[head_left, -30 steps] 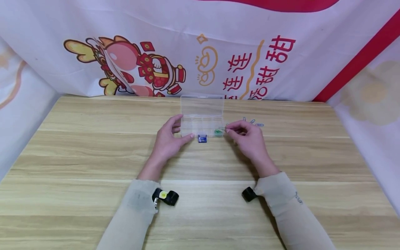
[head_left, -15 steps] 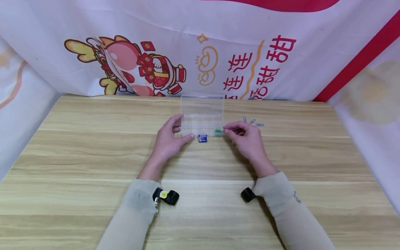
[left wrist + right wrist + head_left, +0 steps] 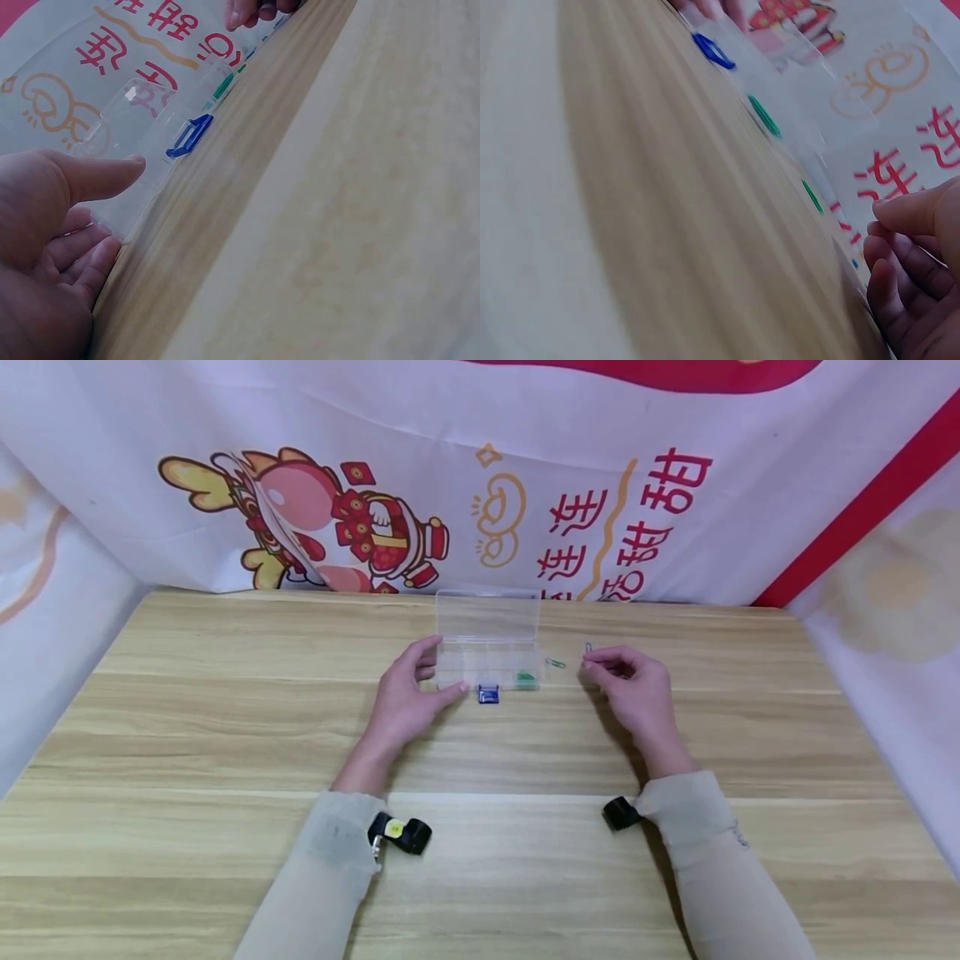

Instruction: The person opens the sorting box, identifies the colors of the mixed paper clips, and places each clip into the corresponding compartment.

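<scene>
A clear plastic compartment box (image 3: pixel 487 664) stands with its lid (image 3: pixel 487 614) raised and its blue latch (image 3: pixel 488 694) at the front. My left hand (image 3: pixel 408 689) grips the box's left end, thumb at the front edge and fingers at the side and back. Green paper clips (image 3: pixel 525 677) lie in the front right compartment. Just right of the box, one green paper clip (image 3: pixel 555 662) lies on the table. My right hand (image 3: pixel 630 681) is beside a blue paper clip (image 3: pixel 588 647), fingers loosely bent; no clip shows between thumb and forefinger in the right wrist view (image 3: pixel 915 255).
The wooden table (image 3: pixel 480 877) runs back to a white printed cloth (image 3: pixel 480 485), close behind the box's raised lid. Black camera mounts sit at both wrists (image 3: pixel 401 832).
My right hand has left the box's right side and moved right, over the blue clips. The clip it pinched has left its fingers. A green clip on the table is now uncovered. Left hand stays.
</scene>
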Available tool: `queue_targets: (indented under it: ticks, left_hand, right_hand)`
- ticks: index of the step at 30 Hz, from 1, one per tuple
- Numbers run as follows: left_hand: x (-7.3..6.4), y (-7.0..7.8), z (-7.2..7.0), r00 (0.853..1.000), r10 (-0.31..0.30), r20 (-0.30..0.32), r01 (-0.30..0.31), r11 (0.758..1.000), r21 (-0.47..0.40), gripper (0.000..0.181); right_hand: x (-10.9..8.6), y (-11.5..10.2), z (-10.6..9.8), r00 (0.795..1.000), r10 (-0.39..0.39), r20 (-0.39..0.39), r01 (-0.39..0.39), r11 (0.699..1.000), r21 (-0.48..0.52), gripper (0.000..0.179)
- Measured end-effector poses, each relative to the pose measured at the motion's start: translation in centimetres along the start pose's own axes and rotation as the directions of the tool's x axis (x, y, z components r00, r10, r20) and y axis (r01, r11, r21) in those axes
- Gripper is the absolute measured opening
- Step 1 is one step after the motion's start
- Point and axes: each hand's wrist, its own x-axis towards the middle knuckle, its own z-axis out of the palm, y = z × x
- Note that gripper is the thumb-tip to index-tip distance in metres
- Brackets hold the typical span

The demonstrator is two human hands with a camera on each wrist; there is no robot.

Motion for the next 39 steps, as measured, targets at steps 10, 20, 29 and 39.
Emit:
queue_targets:
  ticks: [10, 20, 29, 39]
  left_hand:
    - [0.1, -0.3, -0.2, 1.0, 0.002, -0.004, -0.002, 1.0, 0.015, 0.083]
    - [0.0, -0.3, -0.2, 1.0, -0.007, -0.003, 0.007, 1.0, 0.009, 0.083]
    - [0.0, -0.1, 0.0, 1.0, -0.002, 0.001, 0.002, 1.0, 0.005, 0.082]
    - [0.1, -0.1, 0.1, 1.0, -0.001, -0.002, 0.001, 1.0, 0.002, 0.081]
  right_hand:
    - [0.4, 0.0, 0.8, 1.0, -0.019, 0.012, 0.02, 0.998, -0.065, 0.021]
    - [0.8, -1.2, 2.8, 0.997, -0.08, -0.009, 0.074, 0.952, -0.297, 0.018]
    - [0.9, -1.6, 3.2, 0.996, -0.066, -0.059, 0.041, 0.932, -0.36, 0.014]
    - [1.0, -1.7, 3.2, 0.997, -0.053, -0.048, 0.032, 0.934, -0.356, 0.016]
